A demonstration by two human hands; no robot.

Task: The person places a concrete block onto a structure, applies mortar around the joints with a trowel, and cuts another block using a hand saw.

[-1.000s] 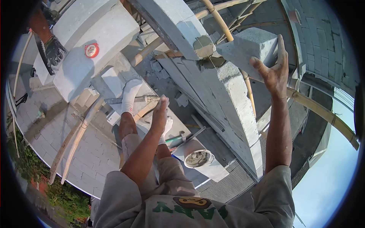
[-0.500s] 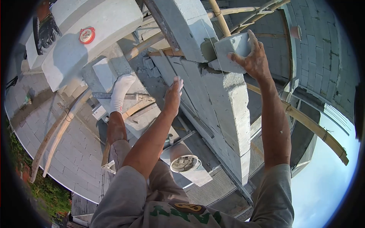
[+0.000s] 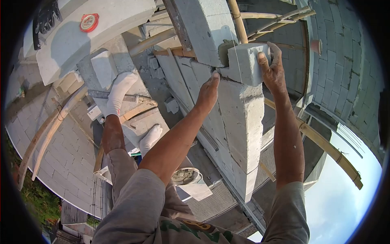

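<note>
My right hand is closed around the outer end of a light grey concrete block, thumb on the near face and fingers over the far side. The block sits on top of a block wall, beside a taller block with a patch of wet mortar on its end. A thin string runs down across the block's face. My left hand has its fingers stretched toward the joint at the block's lower inner corner. Its fingertips are at the wall's edge; whether they press on it I cannot tell.
My socked feet stand on a narrow plank with a hammer-like tool and a loose block. A bucket of mortar is below. A red tape measure and black glove lie left; bamboo poles cross right.
My left hand has moved up and right to the joint under the block. The block in my right hand has turned more upright, and my right grip has shifted to its outer end.
</note>
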